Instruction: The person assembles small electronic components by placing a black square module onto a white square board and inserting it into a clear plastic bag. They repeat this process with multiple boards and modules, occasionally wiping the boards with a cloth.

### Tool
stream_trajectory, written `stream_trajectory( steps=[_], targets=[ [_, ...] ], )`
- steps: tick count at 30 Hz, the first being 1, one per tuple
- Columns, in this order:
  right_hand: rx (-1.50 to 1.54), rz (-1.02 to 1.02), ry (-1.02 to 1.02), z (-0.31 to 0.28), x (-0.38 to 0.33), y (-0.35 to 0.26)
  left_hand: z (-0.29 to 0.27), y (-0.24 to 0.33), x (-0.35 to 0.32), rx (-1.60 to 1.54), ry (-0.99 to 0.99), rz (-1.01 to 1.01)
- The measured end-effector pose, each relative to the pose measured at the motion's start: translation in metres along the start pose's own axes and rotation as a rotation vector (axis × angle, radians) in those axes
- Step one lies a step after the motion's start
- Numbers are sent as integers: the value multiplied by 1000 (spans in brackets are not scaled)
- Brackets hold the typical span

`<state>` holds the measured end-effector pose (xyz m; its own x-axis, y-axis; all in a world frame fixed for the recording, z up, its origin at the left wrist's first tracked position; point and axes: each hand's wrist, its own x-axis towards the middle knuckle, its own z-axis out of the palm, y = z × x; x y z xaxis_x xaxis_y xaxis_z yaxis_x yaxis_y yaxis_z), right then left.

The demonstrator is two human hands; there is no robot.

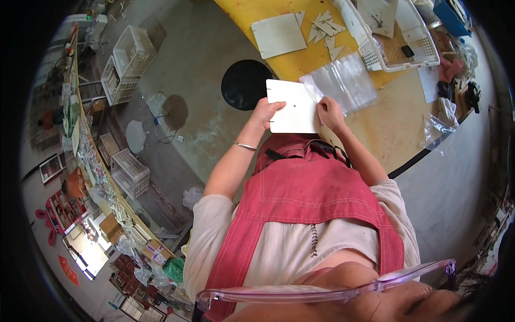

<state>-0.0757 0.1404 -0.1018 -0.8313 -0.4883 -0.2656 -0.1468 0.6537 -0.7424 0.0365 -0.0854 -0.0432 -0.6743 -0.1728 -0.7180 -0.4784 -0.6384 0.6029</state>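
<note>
Board [292, 107] held between both hands, plastic bag [343, 80] just right on table [386, 129], basket [397, 43] behind, stool [245, 84] left.

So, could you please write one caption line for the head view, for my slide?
Both hands, left hand and right hand, hold a white board beside a clear plastic bag at a yellow table.

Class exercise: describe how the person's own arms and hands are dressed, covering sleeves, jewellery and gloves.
Both hands are bare, no gloves. The left hand has a thin silver bangle at its wrist. The right hand shows no jewellery. Short cream sleeves end above the elbows, under a red apron.
</note>
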Motion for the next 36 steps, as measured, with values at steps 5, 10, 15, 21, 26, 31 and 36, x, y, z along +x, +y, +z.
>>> stream_trajectory(
  steps=[5,10,15,21,26,31,36],
  targets=[
    [-121,-153,36,-11,-14,-9,2,-10,2,-99,-26,-9],
    [-251,-252,14,-25,-25,-18,14,-28,2,-123,33,195],
    [-315,-68,-39,-32,-29,-15,18,-38,-4,-250,48,162],
    [-251,-153,4,-31,-39,-9,20,-48,-3,-265,97,215],
    [-130,-126,122,-21,-43,2,21,-51,-5,-259,105,222],
    [-75,-37,106,-26,-38,-6,22,-43,-11,-205,57,214],
    [-157,-169,91,-33,-34,-20,18,-43,-6,-129,-69,150]
  ],
)
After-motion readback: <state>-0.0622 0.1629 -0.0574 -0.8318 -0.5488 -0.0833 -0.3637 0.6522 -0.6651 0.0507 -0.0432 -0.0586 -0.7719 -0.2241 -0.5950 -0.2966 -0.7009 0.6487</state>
